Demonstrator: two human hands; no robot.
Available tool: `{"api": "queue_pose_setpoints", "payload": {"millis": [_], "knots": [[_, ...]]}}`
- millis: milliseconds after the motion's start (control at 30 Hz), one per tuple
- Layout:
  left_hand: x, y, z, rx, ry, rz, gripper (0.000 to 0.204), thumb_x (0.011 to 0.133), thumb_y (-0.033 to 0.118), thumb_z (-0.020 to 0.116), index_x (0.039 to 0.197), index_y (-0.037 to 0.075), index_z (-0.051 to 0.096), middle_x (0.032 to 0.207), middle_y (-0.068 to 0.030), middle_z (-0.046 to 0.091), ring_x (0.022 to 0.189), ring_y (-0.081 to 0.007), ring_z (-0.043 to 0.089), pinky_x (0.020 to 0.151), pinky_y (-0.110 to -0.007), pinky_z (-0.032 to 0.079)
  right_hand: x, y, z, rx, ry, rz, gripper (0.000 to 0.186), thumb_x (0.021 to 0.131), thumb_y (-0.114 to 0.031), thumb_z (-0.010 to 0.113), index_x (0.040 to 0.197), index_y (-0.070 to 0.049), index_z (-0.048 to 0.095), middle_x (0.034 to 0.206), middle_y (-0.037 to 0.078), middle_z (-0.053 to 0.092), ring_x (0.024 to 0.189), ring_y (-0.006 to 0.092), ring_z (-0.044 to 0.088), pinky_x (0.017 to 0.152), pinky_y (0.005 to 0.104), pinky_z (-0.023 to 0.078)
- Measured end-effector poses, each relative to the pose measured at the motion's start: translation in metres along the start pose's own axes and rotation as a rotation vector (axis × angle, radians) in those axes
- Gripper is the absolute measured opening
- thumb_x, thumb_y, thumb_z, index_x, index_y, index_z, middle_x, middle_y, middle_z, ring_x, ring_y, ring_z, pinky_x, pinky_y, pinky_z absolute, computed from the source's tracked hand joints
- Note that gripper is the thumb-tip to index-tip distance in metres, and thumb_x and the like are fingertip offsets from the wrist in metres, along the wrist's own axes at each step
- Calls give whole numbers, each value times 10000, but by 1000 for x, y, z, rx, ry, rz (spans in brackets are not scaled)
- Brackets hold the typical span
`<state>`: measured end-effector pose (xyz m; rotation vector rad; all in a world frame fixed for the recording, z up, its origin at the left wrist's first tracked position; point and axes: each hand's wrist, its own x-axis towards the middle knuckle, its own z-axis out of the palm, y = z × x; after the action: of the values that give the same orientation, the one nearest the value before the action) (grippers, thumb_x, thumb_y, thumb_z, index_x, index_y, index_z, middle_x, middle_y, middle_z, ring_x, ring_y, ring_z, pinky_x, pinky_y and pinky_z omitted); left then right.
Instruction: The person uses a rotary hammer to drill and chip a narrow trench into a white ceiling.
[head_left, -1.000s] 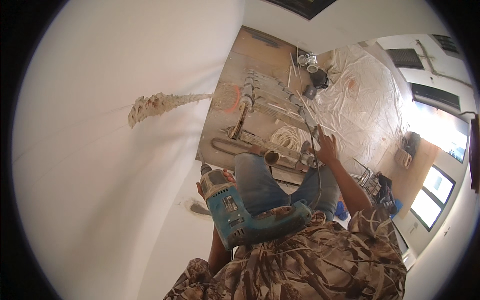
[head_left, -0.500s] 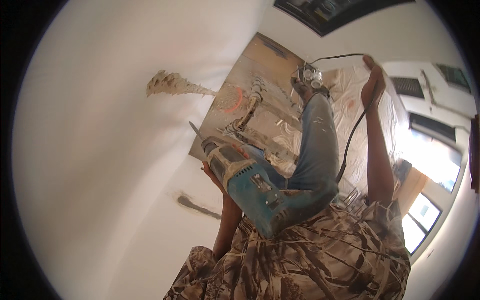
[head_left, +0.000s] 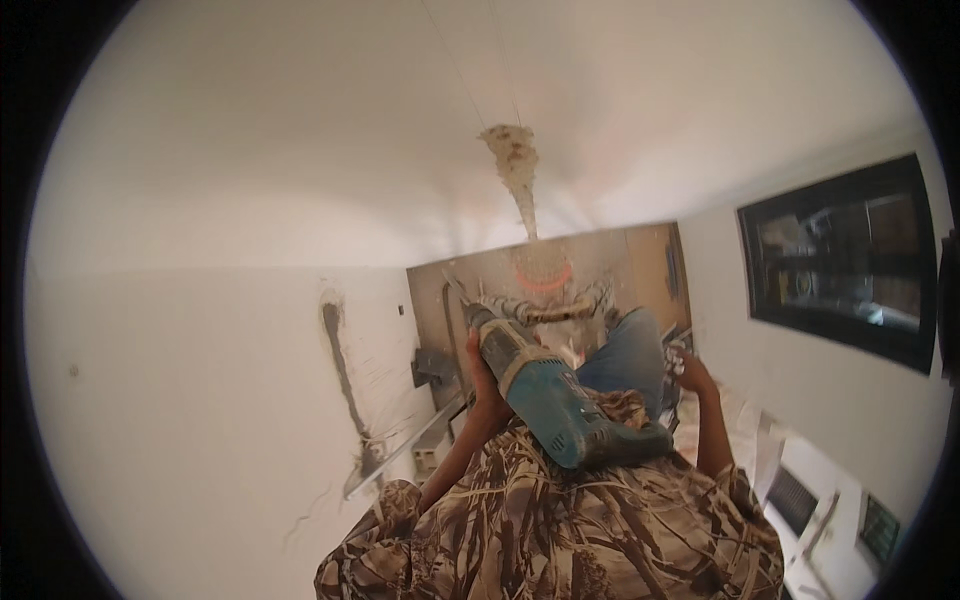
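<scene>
A teal and grey hammer drill (head_left: 545, 400) slants across the front of my body, its dusty nose pointing up and left. My left hand (head_left: 482, 365) is wrapped around its front part from the left side. The rear handle (head_left: 640, 440) lies by my patterned shirt with no hand on it. My right hand (head_left: 690, 370) is lowered beside my bent knee (head_left: 630, 355) in blue jeans, next to a small whitish thing; its fingers are too unclear to read. The drill's bit blurs into the brown surface beyond.
A rough groove (head_left: 515, 170) is cut into the white wall ahead, above a brown board-like surface with a red curved mark (head_left: 545, 280). Crusted pipe-like pieces (head_left: 550, 308) lie there. Another groove (head_left: 340, 360) marks the left wall. A black-framed window (head_left: 840, 260) is at right.
My view has turned, bringing the wall groove to the middle. My right hand has come down from its raised place with the black cord, which no longer shows. My left hand still holds the drill.
</scene>
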<state>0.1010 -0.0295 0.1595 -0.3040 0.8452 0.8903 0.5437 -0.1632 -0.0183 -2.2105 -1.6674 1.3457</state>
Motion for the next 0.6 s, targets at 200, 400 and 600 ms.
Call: {"api": "queue_pose_setpoints", "payload": {"millis": [200, 400, 600], "knots": [[37, -23, 25, 121, -79, 113, 744, 915, 745, 474, 1186, 60, 582, 1111, -163, 644, 1034, -338, 648, 962, -499, 529, -13, -111, -82, 617, -187, -147, 751, 937, -392, 713, 1535, -88, 375, 1363, 202, 605, 1230, 318, 602, 1029, 431, 475], [80, -24, 36, 244, -119, 80, 659, 939, 689, 504, 1136, 66, 586, 1079, -170, 664, 1028, -342, 667, 986, -531, 526, -76, -181, -66, 849, -424, -464, 1038, 827, -486, 804, 1597, -99, 225, 1443, 220, 533, 1339, 342, 516, 1133, 442, 381], [90, -18, 47, 333, -60, 104, 658, 928, 695, 531, 1147, 76, 584, 1094, -168, 662, 1046, -339, 668, 987, -523, 530, -87, -215, -37, 621, -86, -377, 981, 790, -240, 836, 1588, -130, 276, 1456, 237, 525, 1357, 362, 512, 1138, 443, 394]]}}
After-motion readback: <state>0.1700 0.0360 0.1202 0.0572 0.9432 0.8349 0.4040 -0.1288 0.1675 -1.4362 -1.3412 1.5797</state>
